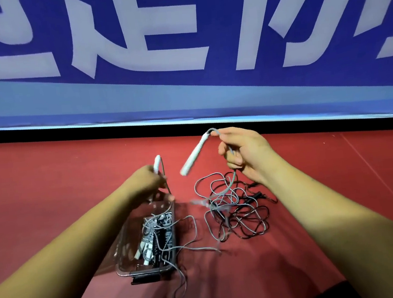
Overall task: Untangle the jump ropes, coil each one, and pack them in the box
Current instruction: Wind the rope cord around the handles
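Starting nearest, the clear plastic box (126, 253) is found holding ropes already, a grey strand (193, 224) spilling over its rim toward the tangle of grey and black jump ropes (235, 207) just beside it. Above these, one white handle (156, 164) is gripped in the curled left hand (145, 181), while the grey rope (234, 176) is pinched by the right hand (244, 151) close to its dangling handle (191, 156). That rope is best lifted slowly and traced loop by loop, so black strands are not tightened.
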{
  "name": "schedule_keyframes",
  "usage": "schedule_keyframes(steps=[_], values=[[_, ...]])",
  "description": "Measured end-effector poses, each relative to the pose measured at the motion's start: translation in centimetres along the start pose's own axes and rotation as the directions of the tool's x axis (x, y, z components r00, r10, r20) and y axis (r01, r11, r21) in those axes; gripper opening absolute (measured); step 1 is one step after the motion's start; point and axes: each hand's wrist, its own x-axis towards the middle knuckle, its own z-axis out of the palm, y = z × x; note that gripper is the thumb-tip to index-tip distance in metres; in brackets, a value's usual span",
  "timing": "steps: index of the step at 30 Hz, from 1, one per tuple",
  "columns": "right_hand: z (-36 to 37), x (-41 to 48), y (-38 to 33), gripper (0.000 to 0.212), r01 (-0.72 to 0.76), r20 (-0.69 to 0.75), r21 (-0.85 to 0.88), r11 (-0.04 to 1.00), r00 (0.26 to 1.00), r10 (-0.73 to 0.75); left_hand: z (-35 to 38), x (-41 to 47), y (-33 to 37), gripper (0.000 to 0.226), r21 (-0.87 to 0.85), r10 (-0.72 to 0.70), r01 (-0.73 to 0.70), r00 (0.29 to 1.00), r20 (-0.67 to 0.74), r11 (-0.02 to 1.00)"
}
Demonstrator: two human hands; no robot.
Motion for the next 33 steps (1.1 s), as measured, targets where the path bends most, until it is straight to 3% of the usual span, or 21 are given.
schedule_keyframes(steps=[1, 2, 5, 7, 11, 14, 18, 20, 24, 29, 33], values=[[0.3, -0.1, 0.0, 0.021, 0.019, 0.020, -0.098, 0.995, 1.000, -0.017, -0.3, 0.2, -0.2, 0.006, 0.167, 0.049, -0.040, 0.997, -0.053, 0.985], [0.5, -0.3, 0.0, 0.020, 0.042, 0.043, -0.217, 0.975, 0.998, -0.034, -0.8, 0.4, -0.3, 0.006, 0.205, 0.093, -0.074, 0.992, -0.084, 0.976], [0.6, -0.8, -0.2, 0.016, 0.087, 0.150, -0.525, 0.847, 0.989, -0.009, -1.0, -0.1, 0.5, 0.005, -0.085, 0.207, -0.210, 0.978, -0.038, 0.974], [0.4, -1.0, -0.6, 0.016, 0.091, 0.211, -0.607, 0.790, 0.976, 0.049, -0.3, -0.9, 1.3, 0.009, -0.309, 0.265, -0.235, 0.963, 0.057, 0.922], [0.3, -1.0, -1.0, 0.020, 0.145, 0.249, -0.508, 0.849, 0.968, -0.017, 1.5, -2.7, 1.7, 0.018, -0.501, 0.364, -0.173, 0.878, 0.312, 0.848], [0.2, -0.5, -0.8, 0.022, 0.177, 0.106, -0.495, 0.851, 0.984, -0.143, 1.7, -4.0, 2.2, 0.027, -0.527, 0.370, -0.061, 0.780, 0.505, 0.848], [-0.6, 0.2, 0.0, 0.022, 0.155, -0.060, -0.539, 0.828, 0.974, -0.220, 1.5, -4.5, 2.4, 0.033, -0.505, 0.386, -0.049, 0.709, 0.590, 0.862], [-0.7, 0.3, 0.3, 0.021, 0.174, -0.043, -0.608, 0.775, 0.967, -0.251, 1.4, -4.3, 2.3, 0.039, -0.522, 0.377, 0.011, 0.678, 0.631, 0.853], [0.6, -0.1, 0.1, 0.028, 0.184, 0.186, -0.404, 0.896, 0.976, -0.116, 1.8, -4.2, 2.3, 0.040, -0.509, 0.345, 0.061, 0.665, 0.663, 0.859], [1.3, -0.9, -0.5, 0.027, 0.310, 0.313, -0.595, 0.741, 0.939, -0.141, 1.7, -4.7, 2.4, 0.030, -0.461, 0.332, 0.010, 0.679, 0.655, 0.888], [0.7, -0.6, -1.2, 0.024, 0.359, 0.293, -0.684, 0.636, 0.933, -0.211, 1.2, -4.8, 2.3, 0.039, -0.387, 0.294, -0.032, 0.707, 0.643, 0.922]])
